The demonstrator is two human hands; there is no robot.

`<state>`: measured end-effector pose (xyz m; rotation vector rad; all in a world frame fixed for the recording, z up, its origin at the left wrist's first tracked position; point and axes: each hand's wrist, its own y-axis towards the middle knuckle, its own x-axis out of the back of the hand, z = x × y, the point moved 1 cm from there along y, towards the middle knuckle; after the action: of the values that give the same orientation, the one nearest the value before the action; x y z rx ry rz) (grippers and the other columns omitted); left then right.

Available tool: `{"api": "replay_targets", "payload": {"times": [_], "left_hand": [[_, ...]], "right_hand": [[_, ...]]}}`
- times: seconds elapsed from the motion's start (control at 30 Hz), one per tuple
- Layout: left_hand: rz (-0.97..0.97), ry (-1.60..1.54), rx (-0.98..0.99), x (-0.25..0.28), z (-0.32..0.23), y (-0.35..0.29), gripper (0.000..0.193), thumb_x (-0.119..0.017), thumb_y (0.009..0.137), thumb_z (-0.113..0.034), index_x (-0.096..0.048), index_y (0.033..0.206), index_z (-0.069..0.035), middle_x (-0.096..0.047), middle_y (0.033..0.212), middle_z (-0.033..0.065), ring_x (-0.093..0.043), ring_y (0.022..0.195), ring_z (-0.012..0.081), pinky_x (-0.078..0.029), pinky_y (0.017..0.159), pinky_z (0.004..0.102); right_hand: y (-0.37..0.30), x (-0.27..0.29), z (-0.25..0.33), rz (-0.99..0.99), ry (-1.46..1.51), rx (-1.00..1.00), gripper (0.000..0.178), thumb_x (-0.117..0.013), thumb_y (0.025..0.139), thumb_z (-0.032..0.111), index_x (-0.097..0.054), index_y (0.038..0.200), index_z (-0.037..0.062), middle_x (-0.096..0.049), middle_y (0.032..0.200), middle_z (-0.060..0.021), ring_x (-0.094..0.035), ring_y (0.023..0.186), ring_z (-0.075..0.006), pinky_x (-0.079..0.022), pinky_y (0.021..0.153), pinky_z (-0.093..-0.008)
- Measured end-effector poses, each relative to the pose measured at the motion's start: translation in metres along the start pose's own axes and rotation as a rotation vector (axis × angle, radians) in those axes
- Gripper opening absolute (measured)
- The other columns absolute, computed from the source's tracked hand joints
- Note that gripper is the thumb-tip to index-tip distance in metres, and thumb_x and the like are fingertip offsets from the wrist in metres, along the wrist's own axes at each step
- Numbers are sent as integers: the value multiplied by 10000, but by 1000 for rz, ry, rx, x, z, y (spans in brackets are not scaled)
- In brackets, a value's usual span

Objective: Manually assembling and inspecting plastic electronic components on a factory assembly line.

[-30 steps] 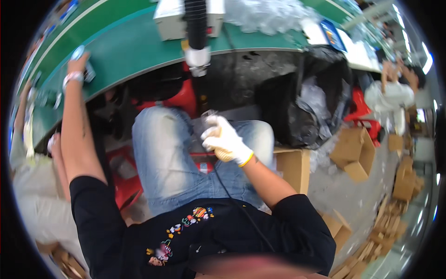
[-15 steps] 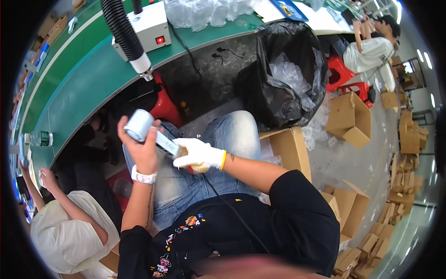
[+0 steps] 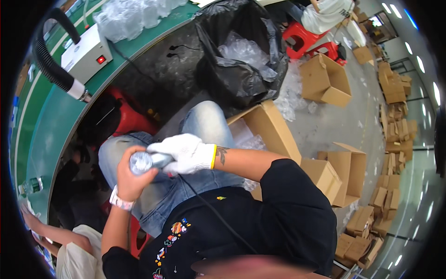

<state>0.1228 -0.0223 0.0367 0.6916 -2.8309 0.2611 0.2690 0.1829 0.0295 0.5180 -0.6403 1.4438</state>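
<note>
My bare left hand (image 3: 130,181), with a white watch band at the wrist, is closed around a pale blue-grey rounded piece (image 3: 140,163). Its shiny circular end faces up. My right hand (image 3: 183,151) wears a white glove with a yellow cuff. It grips a grey bar-like part (image 3: 161,160) right beside the round piece. I cannot tell whether these are one device or two things. Both hands are together above my lap. A black cable (image 3: 204,202) runs from below the right hand across my shirt.
A green bench (image 3: 69,125) curves along the left, bearing a white box (image 3: 86,53) with a black flexible hose (image 3: 39,56). Plastic bottle (image 3: 31,186) near its edge. A black bin bag (image 3: 241,65) stands ahead. Open cartons (image 3: 267,132) lie right. Another person's arm (image 3: 60,232) is at left.
The view has swung to the right. My hands have drawn closer together, and the round piece has turned so its circular end shows. The gloved hand now covers more of the grey bar.
</note>
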Motion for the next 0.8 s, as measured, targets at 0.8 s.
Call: {"api": "replay_targets", "payload": {"times": [0.8], "left_hand": [[-74, -353, 36, -21, 11, 41, 810, -912, 717, -233, -483, 1381, -59, -621, 1331, 167, -636, 1193, 268, -540, 990, 408]], "right_hand": [[26, 40, -9, -86, -290, -17, 417, -747, 781, 202, -705, 1190, 134, -734, 973, -150, -722, 937, -343, -573, 823, -431]]}}
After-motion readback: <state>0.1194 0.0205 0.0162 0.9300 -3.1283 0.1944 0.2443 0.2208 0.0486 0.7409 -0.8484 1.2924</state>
